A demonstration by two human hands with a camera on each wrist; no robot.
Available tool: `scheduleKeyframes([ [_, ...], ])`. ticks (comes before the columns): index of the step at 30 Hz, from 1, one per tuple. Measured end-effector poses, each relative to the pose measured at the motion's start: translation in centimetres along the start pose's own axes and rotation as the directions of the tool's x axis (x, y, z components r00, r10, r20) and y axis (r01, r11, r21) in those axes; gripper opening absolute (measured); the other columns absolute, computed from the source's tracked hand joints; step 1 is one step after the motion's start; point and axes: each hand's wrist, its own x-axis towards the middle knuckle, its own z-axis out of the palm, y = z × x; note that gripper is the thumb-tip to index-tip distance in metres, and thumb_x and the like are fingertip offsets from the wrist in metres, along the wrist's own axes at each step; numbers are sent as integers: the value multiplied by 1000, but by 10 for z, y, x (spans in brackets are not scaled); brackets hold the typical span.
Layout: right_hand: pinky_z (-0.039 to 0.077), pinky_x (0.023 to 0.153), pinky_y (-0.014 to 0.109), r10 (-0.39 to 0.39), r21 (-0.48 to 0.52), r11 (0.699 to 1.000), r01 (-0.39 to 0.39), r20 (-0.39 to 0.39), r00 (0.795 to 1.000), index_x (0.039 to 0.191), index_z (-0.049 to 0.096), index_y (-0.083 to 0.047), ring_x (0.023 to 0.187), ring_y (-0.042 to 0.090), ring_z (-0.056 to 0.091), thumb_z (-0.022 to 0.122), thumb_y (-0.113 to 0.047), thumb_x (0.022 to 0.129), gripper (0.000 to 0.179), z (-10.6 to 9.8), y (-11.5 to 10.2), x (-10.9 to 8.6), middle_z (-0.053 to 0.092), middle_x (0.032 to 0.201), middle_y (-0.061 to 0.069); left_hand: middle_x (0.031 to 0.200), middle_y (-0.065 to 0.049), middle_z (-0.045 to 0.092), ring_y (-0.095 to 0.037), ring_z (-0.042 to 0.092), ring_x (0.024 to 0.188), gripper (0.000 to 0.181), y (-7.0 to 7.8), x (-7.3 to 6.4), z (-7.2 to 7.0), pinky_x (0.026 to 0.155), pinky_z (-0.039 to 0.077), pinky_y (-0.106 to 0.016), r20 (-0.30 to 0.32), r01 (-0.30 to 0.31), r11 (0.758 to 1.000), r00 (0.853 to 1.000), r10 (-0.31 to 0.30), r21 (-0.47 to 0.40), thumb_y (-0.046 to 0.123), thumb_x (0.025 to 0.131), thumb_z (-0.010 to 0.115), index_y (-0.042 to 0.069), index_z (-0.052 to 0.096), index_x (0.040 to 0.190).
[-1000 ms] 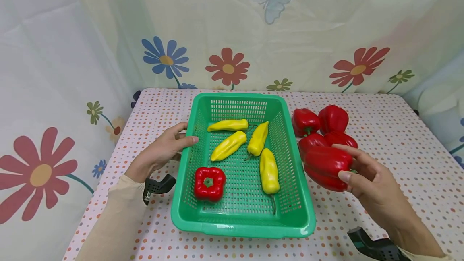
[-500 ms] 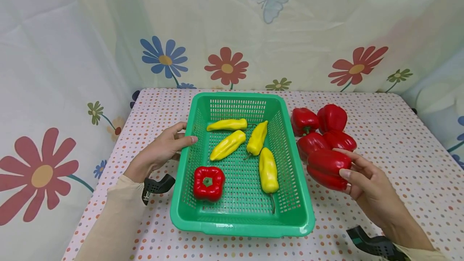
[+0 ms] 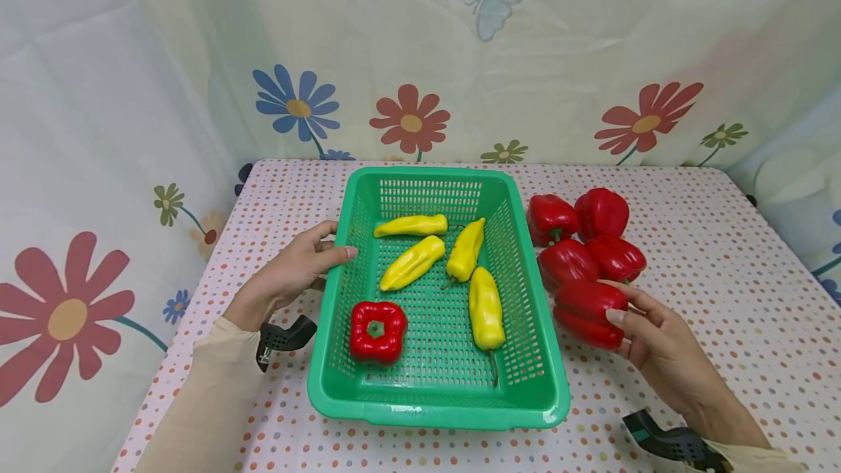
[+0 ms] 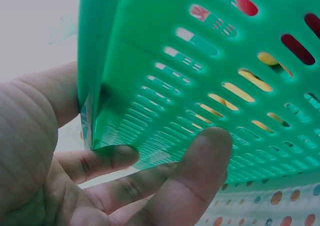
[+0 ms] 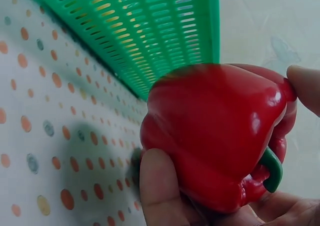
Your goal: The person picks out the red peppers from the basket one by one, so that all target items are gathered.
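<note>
My left hand grips the left rim of a green plastic basket, thumb over the rim and fingers against the outer wall, as the left wrist view shows. Inside the basket lie a red bell pepper at the near left and several yellow peppers. To the basket's right, my right hand holds another red bell pepper between thumb and fingers. That pepper fills the middle of the right wrist view, its green stem facing the palm and its shadow on the cloth.
Several red bell peppers sit grouped by the basket's right wall, just beyond the right hand. A dotted cloth covers the table. Behind it and at the sides hangs a flowered curtain.
My right hand and its red bell pepper have come down slightly, closer to the table beside the grouped peppers. The left hand and the basket have stayed in place.
</note>
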Motion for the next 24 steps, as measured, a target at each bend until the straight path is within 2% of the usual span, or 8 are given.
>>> scheduleKeyframes([
  [5,64,81,26,41,-21,999,-41,-12,999,146,43,-19,103,6,70,55,-11,107,41,-1,3,1,64,125,-17,124,-33,65,-34,78,88,50,0,0,0,73,65,-54,0,0,1000,1000,0,-3,16,107,59,1,41,151],
  [12,64,81,26,103,-129,986,-107,-34,994,159,25,-2,100,5,69,57,-20,107,63,-1,4,2,61,121,-20,124,-33,65,-35,78,89,50,0,0,0,73,65,-54,-2,0,1000,1000,0,-1,16,106,59,2,41,151],
  [15,64,82,26,124,-172,977,-128,-33,992,160,23,0,100,3,68,57,-23,108,67,0,4,2,59,120,-21,124,-33,65,-35,78,90,50,0,0,0,73,65,-54,-1,0,1000,1000,0,-2,16,106,59,1,41,151],
  [24,65,83,30,145,-241,959,-150,-38,989,160,26,-1,100,1,67,60,-26,107,68,2,4,2,59,117,-25,124,-32,65,-35,78,90,50,0,0,0,73,66,-54,-1,4,1000,1000,-4,1,17,107,59,1,41,151],
])
